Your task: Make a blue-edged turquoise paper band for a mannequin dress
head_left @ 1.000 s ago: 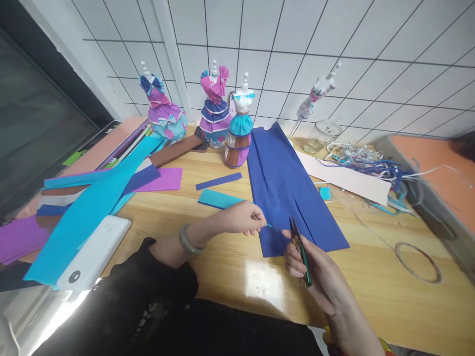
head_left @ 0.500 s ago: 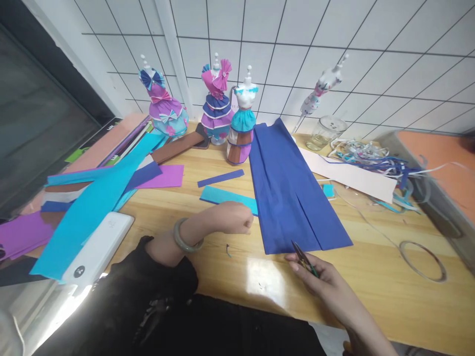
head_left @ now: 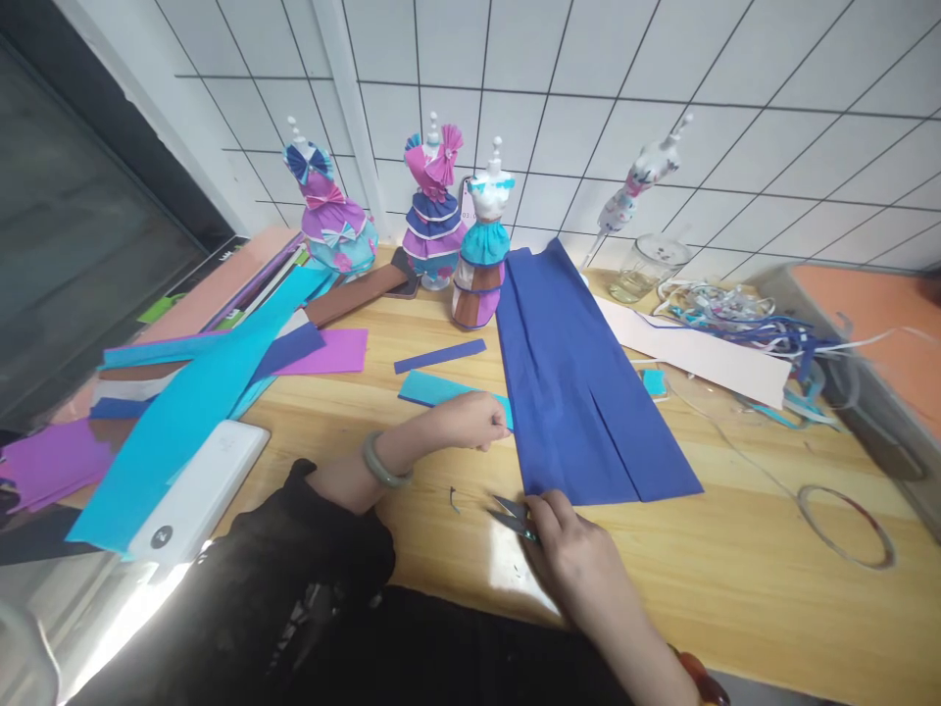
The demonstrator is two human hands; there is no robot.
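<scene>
My left hand [head_left: 470, 420], with a bracelet on its wrist, is closed in front of the turquoise strip [head_left: 430, 389], hiding part of it. Whatever its curled fingers pinch, if anything, is hidden. Low over the table, my right hand [head_left: 573, 549] has its fingers on a small pair of thread snips [head_left: 519, 520], whose blades point left and stand apart. A wide dark blue cloth [head_left: 580, 392] lies just beyond the snips. To their left is a tiny dark scrap [head_left: 454, 500] on the wood.
Several dressed mini mannequins [head_left: 481, 255] stand along the tiled wall, and another [head_left: 636, 186] leans beside a glass jar [head_left: 647, 270]. Coloured strips [head_left: 191, 392] and a white power bank [head_left: 202, 490] lie left. At right are a tangle of ribbons [head_left: 742, 314] and a grey-edged box [head_left: 874, 422].
My right hand has turned over and moved left and down with the snips, now off the blue cloth. My left hand has drawn back left from the cloth. A dark scrap now lies on the table.
</scene>
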